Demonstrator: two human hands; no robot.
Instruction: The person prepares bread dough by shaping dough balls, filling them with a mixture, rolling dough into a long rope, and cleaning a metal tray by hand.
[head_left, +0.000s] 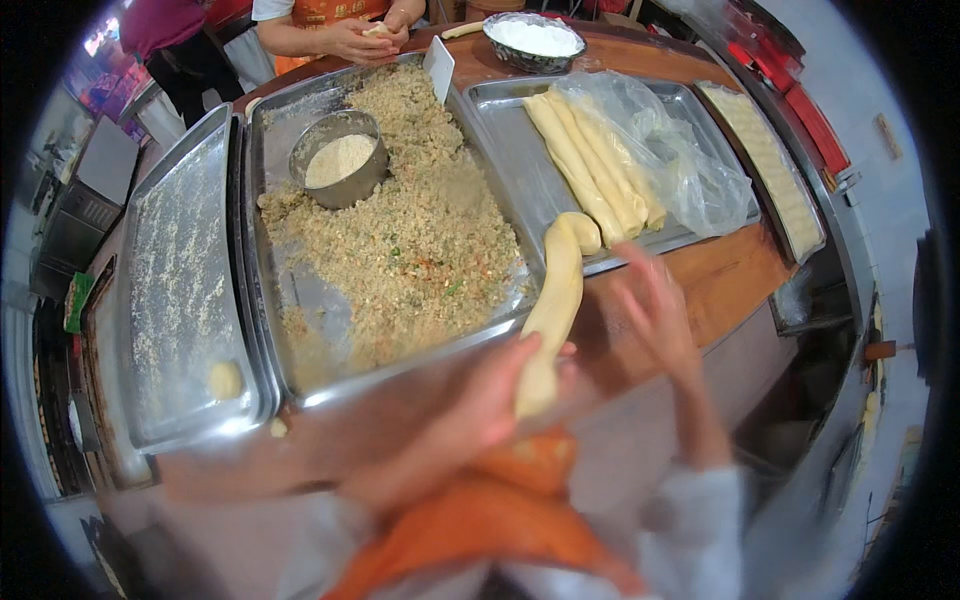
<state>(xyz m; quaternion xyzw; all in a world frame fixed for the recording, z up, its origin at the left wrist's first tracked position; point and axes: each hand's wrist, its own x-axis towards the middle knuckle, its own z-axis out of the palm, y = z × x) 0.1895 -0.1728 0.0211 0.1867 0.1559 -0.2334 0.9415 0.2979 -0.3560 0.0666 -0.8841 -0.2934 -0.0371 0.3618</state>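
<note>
A long, pale yellow dough rope (556,290) is gripped near its lower end by my left hand (497,390). Its far end bends over beside a rounded lump of dough (588,233) at the near edge of a metal tray. Just right of that lump my right hand (655,310) is lifted with its fingers spread, blurred by motion and holding nothing. Several thick dough strips (590,160) lie side by side in the tray, partly under a clear plastic sheet (680,160).
Left of centre a large tray (310,365) holds crumbly filling (400,240) and a metal bowl (345,190) of pale crumbs. Farther left, a floured tray (180,290) carries one dough ball (226,380). A bowl of white flour (535,40) stands at the back. Across the table a co-worker's hands (365,38) handle dough.
</note>
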